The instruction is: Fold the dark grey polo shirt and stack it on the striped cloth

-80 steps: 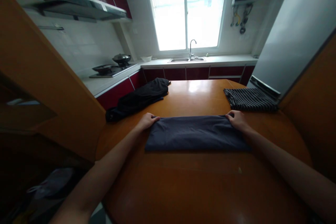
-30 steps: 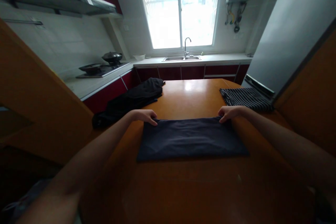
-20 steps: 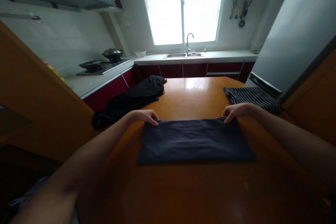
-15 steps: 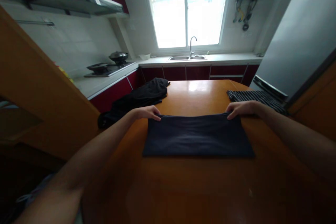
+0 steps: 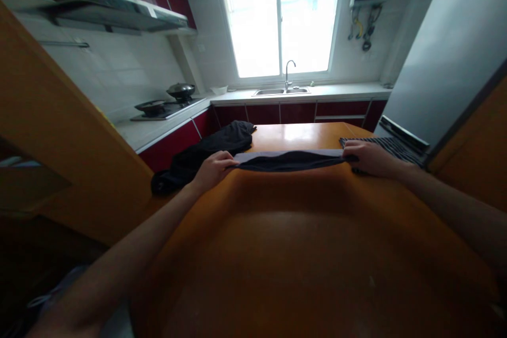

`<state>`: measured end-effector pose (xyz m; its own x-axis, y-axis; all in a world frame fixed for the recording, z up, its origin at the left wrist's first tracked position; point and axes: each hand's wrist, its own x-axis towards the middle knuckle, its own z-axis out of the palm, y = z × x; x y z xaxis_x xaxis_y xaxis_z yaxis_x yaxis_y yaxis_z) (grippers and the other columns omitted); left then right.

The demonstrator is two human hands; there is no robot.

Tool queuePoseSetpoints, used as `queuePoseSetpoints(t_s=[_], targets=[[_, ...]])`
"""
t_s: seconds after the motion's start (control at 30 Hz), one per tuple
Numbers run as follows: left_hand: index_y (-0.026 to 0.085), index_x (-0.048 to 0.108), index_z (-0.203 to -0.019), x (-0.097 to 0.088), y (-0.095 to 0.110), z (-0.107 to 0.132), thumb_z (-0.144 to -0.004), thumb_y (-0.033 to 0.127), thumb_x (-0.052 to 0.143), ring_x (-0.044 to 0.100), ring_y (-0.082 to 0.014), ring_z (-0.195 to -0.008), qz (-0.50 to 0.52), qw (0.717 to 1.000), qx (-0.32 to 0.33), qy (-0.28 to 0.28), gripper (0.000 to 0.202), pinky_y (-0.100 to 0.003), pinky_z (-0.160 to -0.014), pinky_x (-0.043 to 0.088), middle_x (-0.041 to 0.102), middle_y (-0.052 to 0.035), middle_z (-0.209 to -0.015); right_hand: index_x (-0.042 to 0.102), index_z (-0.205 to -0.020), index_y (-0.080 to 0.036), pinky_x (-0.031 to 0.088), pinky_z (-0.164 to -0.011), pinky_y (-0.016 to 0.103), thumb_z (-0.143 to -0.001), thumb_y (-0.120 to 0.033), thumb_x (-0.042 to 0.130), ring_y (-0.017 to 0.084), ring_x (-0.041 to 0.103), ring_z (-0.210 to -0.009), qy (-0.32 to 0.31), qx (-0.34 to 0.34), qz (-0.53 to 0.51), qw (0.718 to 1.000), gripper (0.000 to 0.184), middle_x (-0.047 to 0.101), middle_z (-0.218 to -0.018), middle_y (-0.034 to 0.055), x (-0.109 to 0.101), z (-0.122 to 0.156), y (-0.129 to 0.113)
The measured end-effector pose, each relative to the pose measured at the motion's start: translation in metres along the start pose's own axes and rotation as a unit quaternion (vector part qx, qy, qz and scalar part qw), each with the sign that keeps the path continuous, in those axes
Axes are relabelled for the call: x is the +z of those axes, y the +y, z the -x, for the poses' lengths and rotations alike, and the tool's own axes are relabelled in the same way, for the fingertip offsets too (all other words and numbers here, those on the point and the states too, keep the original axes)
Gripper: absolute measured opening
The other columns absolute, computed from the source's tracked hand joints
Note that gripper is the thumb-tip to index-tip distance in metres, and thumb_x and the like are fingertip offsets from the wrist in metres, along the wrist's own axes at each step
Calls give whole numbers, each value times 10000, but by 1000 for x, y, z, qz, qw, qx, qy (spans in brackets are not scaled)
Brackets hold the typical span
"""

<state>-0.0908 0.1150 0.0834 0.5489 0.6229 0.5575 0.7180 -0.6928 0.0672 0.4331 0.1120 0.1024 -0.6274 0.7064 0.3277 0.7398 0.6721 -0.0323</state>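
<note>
Cloth (image 5: 291, 162), dark blue: stretched between my two hands above the table (image 5: 277, 264), a dark shadow on the wood below it. My left hand (image 5: 216, 170) has the left end pinched between thumb and fingers; my right hand (image 5: 368, 159) is closed on the right end, fingertips partly hidden.

Change against half a second ago: then the broad face was toward me, its near edge down on the wood. Now I see only a narrow band — a pale grey strip along the far side, the dark near edge sagging slightly in the middle. Wood now shows where the face was. Whether the far side touches the table, I cannot tell.

Surroundings: the black garment (image 5: 214, 148) lies crumpled beyond my left hand, as before. The striped cloth (image 5: 396, 147) lies at the right, partly covered in view by my right hand — contact between them cannot be judged.
</note>
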Motion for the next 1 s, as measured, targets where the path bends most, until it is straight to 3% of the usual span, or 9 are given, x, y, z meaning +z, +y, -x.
queuePoseSetpoints(t_s=[0.17,0.3,0.4,0.47,0.57,0.7,0.77,0.83,1.0], targets=[[267,738,-1092,29,31,85,-1012,262,477,616,-178,-882,-18,994,67,-84,273,-323,-829,498,677,-61,-958,655,-905,-204,447,-831,325,-789,-95,592,220,612,-906,-66,-56,38,995,172,651,-985,78,59,74,-50],[282,720,-1153,7,37,111,-983,327,548,627,-206,-988,-39,987,71,-139,246,-368,-908,481,690,-63,-1054,680,-934,-223,456,-834,352,-816,-174,623,233,612,-903,-103,-25,6,994,140,657,-980,66,48,103,-66],[271,722,-1141,-7,44,90,-986,376,529,629,-220,-1053,-23,988,48,-145,269,-389,-964,470,698,-60,-1109,708,-866,-235,470,-801,327,-926,-308,552,205,621,-844,-98,-4,-66,993,182,670,-921,55,33,87,-68],[242,700,-1181,3,59,58,-1022,359,434,623,-219,-1100,-7,994,5,-109,331,-387,-997,468,687,-74,-1177,728,-927,-218,476,-848,323,-970,-296,468,208,629,-905,-31,35,-90,995,275,689,-976,77,37,56,-73],[175,612,-1320,51,95,0,-1039,326,338,590,-212,-1218,29,995,-43,-86,420,-353,-1069,442,635,-108,-1322,687,-1199,-165,419,-1028,353,-943,-216,444,240,584,-1151,61,120,-74,988,357,668,-1216,126,68,-8,-96],[141,431,-1488,133,140,-47,-1006,228,312,405,-238,-1426,3,987,-70,-147,505,-433,-1172,320,449,-141,-1537,474,-1457,-77,288,-1158,390,-924,-157,385,257,395,-1408,10,201,-44,979,546,451,-1529,165,126,-67,-139],[141,338,-1543,158,145,-49,-1005,249,311,305,-243,-1483,-5,980,-72,-187,549,-466,-1203,250,356,-129,-1596,382,-1514,-60,204,-1197,428,-948,-178,345,256,301,-1471,-27,214,-39,976,580,364,-1586,164,147,-72,-148],[160,292,-1566,164,138,-40,-1027,345,291,237,-246,-1510,-13,974,-91,-205,570,-476,-1221,195,299,-105,-1624,333,-1543,-77,143,-1213,474,-992,-295,319,259,237,-1500,-51,238,-40,969,593,305,-1615,151,156,-63,-143],[175,244,-1584,135,87,-10,-1014,588,241,156,-276,-1530,-28,954,-188,-231,704,-508,-1223,141,221,-100,-1648,297,-1565,-124,85,-1220,511,-991,-599,257,262,158,-1524,-88,320,-39,943,747,232,-1643,131,149,-20,-88]])
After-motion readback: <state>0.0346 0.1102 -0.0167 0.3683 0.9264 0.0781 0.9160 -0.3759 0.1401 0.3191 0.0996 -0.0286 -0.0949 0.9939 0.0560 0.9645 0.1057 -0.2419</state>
